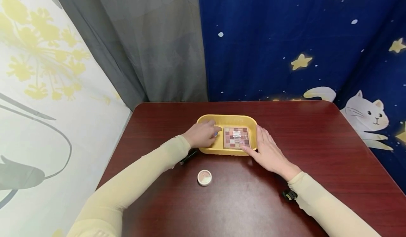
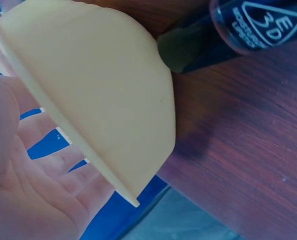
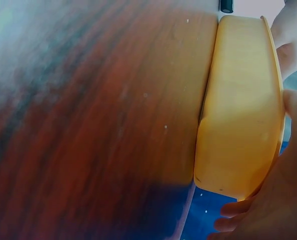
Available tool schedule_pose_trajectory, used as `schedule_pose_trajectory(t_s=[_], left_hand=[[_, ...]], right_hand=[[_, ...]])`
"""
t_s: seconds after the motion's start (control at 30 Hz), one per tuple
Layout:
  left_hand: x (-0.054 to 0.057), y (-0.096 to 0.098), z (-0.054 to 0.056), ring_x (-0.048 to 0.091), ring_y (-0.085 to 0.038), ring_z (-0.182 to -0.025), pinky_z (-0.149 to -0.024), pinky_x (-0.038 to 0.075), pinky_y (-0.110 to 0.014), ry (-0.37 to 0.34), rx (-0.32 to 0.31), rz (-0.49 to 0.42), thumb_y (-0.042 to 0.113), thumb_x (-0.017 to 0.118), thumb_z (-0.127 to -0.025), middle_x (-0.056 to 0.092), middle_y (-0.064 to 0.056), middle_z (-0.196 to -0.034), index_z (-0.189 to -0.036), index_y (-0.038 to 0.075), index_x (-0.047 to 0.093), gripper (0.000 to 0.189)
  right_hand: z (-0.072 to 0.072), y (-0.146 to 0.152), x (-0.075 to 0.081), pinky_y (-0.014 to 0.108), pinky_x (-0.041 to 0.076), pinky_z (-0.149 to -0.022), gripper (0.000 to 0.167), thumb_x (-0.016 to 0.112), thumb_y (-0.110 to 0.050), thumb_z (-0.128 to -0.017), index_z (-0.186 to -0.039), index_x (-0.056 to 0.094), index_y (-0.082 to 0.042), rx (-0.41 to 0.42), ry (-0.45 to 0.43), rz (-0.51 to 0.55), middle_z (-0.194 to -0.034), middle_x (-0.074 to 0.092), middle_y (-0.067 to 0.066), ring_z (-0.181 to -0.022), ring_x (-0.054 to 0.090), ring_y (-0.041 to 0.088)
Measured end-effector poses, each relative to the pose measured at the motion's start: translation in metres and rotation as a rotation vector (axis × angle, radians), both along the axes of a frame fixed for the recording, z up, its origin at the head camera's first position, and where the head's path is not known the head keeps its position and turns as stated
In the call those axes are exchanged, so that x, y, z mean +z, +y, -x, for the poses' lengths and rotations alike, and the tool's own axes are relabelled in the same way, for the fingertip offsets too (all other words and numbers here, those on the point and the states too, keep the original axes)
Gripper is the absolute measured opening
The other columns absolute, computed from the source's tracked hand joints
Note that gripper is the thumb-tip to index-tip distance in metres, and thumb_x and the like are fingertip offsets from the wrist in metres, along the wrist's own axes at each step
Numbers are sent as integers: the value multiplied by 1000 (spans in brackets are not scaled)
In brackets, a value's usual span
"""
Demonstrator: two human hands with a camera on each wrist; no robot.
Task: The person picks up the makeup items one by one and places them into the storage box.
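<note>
A yellow tray (image 1: 226,152) stands on the table. My left hand (image 1: 203,134) reaches over its left end, with the fingers bent down inside around a small blue item (image 1: 216,134), mostly hidden by them. In the left wrist view, the tray's outer wall (image 2: 108,95) covers part of that hand. A palette with a grid of pink and brown shades (image 1: 236,137) lies in the right half of the tray. My right hand (image 1: 269,152) rests against the right end, fingers extended along the outside and thumb over the front rim by the palette.
A dark lipstick tube (image 1: 188,157) lies by the tray's front left corner, under my left wrist. A round white compact with sectioned shades (image 1: 204,178) sits on the reddish-brown table (image 1: 241,198) in front. Grey and blue curtains (image 1: 253,54) hang behind the table's far edge.
</note>
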State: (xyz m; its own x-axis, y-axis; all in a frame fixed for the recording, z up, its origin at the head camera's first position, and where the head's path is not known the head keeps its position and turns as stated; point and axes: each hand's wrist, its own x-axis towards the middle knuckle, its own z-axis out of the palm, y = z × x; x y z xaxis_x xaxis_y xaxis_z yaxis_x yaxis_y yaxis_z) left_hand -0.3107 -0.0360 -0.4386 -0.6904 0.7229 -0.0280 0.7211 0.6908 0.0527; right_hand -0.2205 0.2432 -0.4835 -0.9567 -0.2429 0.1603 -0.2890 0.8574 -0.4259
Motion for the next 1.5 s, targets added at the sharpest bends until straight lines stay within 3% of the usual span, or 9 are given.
schedule_pose_trajectory(t_s=[0.33, 0.67, 0.93, 1.23, 1.37, 1.5], left_hand=[[12, -8, -14, 56, -18, -99, -68, 54, -38, -9, 12, -72, 27, 60, -100, 58, -3, -121, -134, 19, 66, 35], [7, -16, -27, 59, -17, -109, -72, 56, -38, 28, -7, -113, 31, 61, -99, 56, -1, -130, -136, 21, 64, 38], [9, -21, -40, 57, -19, -117, -77, 56, -44, 31, -22, -231, 28, 65, -97, 56, -5, -135, -137, 18, 64, 40], [8, -32, -58, 56, -17, -119, -76, 57, -39, 108, -41, -287, 30, 63, -98, 50, -4, -141, -136, 19, 63, 40], [6, -37, -67, 57, -17, -114, -70, 57, -36, 148, -58, -322, 28, 64, -97, 52, -4, -137, -135, 18, 64, 39], [4, -41, -75, 56, -20, -114, -75, 56, -35, 187, -86, -354, 24, 67, -95, 55, -6, -131, -133, 17, 65, 39]], right_hand=[[0, 0, 1, 59, 17, -116, 108, 56, -64, -95, -158, 4, 6, -8, -16, 7, -163, 13, 27, -148, 16, 46], [1, 1, -2, 58, 15, -117, 107, 56, -62, -96, -158, 2, 5, -13, -39, 7, -165, 8, 24, -149, 13, 45], [3, 1, -4, 58, 15, -117, 108, 56, -64, -95, -159, 1, 4, -18, -35, 7, -165, 10, 24, -149, 14, 44], [3, 1, -3, 58, 15, -117, 108, 57, -63, -95, -159, 0, 4, -17, -31, 12, -164, 10, 25, -149, 14, 44], [2, 0, -3, 58, 16, -117, 108, 56, -64, -95, -159, 0, 3, -17, -28, 16, -164, 11, 24, -149, 14, 44], [2, 1, -2, 58, 16, -117, 109, 55, -66, -94, -159, 1, 3, -15, -29, 19, -164, 11, 24, -149, 14, 44]])
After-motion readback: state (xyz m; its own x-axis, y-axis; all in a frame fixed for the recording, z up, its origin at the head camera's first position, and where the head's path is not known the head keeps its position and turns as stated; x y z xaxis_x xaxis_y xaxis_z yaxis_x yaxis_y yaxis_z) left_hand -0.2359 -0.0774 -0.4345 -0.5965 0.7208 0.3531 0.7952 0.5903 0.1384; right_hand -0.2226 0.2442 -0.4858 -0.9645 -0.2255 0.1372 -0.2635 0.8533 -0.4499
